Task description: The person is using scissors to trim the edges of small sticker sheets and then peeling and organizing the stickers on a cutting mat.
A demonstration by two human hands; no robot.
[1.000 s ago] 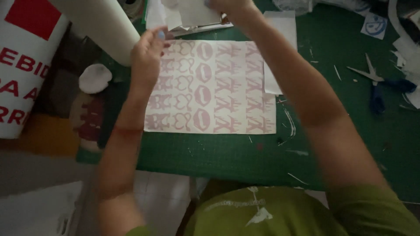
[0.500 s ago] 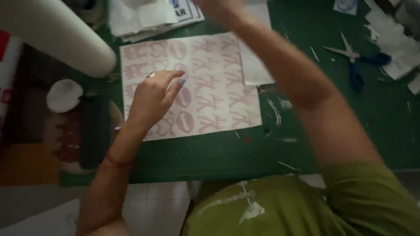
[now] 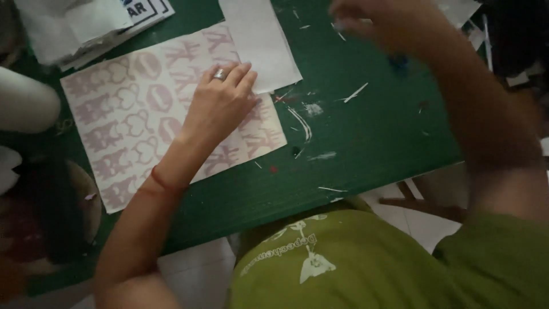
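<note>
Pressing left hand [image 3: 220,106] flat on pink sticker sheet [image 3: 126,120].

We have one view only, head-mounted, looking steeply down past our green shirt [image 3: 366,263] onto the green mat [image 3: 366,137]. It sits close: left hand [image 3: 220,106] mid-frame, right hand [image 3: 372,23] blurred at the top edge. No second view overlaps.

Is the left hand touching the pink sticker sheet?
Touching. The head view shows the left hand lying flat, palm down, on the pink sticker sheet, fingers spread to its upper right edge beside the white paper; no gap shows.
</note>
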